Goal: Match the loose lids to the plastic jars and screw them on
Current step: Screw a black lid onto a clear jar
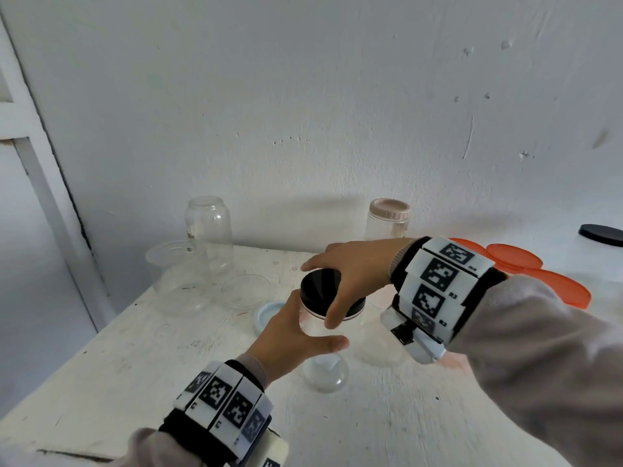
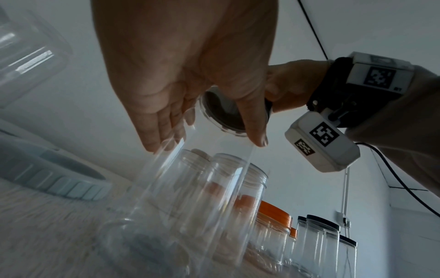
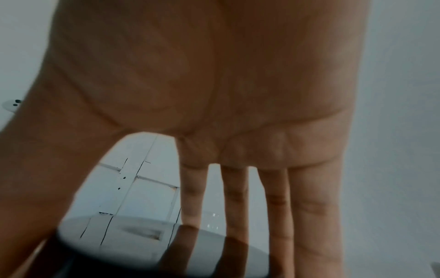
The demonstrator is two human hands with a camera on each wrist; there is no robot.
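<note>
A clear plastic jar stands on the white table, with a glossy black lid on its mouth. My left hand holds the jar just under the lid, thumb in front and fingers behind. In the left wrist view the same hand straddles the jar below the lid. My right hand lies over the lid, thumb down its near side. In the right wrist view its fingers reach straight across the lid.
At the back left stand an open tall jar, a wide clear tub and a shallow clear dish. A pale blue lid lies left of the jar. A pink-lidded jar, orange lids and a black lid are at the right.
</note>
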